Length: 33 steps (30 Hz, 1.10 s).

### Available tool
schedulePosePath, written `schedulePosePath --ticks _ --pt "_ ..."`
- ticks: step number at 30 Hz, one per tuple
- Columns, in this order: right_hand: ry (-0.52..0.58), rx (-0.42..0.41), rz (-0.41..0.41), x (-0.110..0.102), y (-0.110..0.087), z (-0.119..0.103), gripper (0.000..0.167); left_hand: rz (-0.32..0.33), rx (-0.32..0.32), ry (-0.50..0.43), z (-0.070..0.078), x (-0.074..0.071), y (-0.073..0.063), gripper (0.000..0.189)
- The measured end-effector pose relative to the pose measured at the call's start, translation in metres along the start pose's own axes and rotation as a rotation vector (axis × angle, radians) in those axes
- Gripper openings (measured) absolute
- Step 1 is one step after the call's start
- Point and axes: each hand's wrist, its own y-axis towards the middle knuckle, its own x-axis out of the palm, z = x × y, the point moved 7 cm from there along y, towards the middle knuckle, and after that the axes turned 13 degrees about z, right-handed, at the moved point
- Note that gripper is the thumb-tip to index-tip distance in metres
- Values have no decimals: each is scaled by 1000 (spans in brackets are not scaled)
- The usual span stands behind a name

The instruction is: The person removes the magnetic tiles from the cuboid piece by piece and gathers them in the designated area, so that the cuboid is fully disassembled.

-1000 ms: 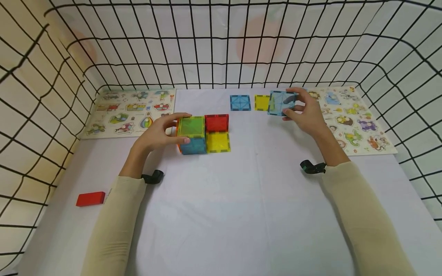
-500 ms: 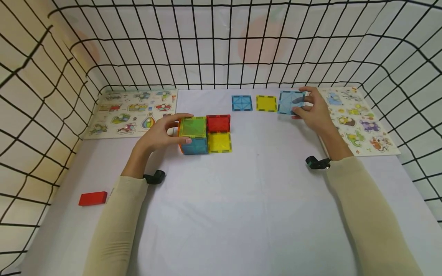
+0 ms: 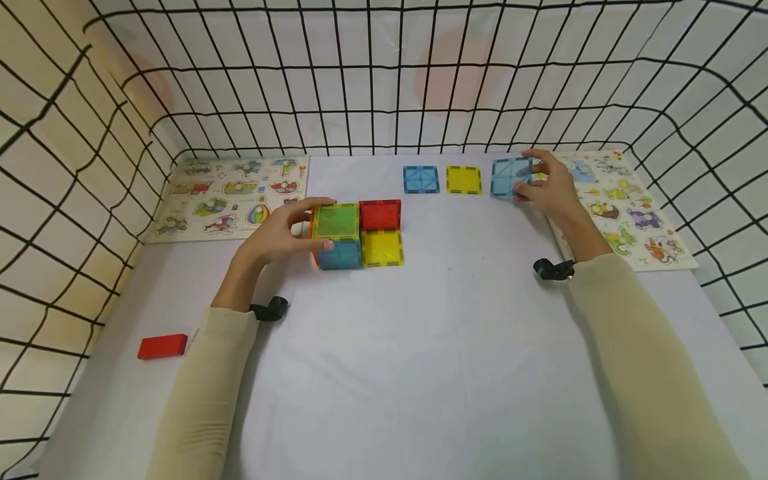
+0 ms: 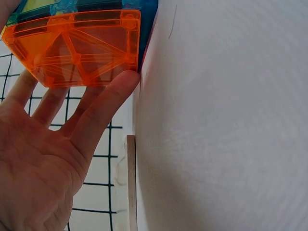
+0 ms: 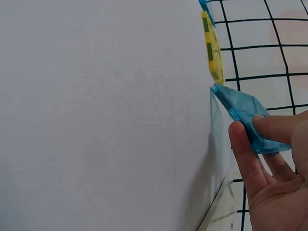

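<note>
My left hand grips a cube of see-through magnetic tiles, thumb on its blue front and fingers reaching round the back. The cube has a yellow-green top, and the left wrist view shows its orange side. A flat yellow tile and a red tile adjoin its right side. In my right hand a light blue magnetic tile is pinched by its right edge. The right wrist view has this blue tile tilted, its far corner close to the tabletop near a yellow tile.
At the back lie a blue tile and a yellow tile, side by side. Picture puzzle boards flank them, one at left and one at right. A red block lies front left. Black wire grid encloses the table.
My right hand has carried the blue tile rightward, off the yellow tile it overlapped, to a spot right of it. My left hand stays on the cube; the view shifted slightly.
</note>
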Motion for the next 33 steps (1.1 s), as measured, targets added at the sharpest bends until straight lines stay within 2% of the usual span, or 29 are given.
schedulePosePath --ticks 10,13,18,23,33 --pt "-210 45 5 1 9 1 85 -5 10 1 2 -2 2 70" --pt "-278 26 18 3 12 3 81 -4 7 6 1 -2 2 70" --pt "-427 -58 36 10 18 4 71 -2 0 14 0 -3 2 70" --pt "-529 -119 26 19 18 1 61 -4 2 3 0 -2 1 70" --pt "-581 -89 77 23 15 1 54 -7 4 -2 0 -1 1 69"
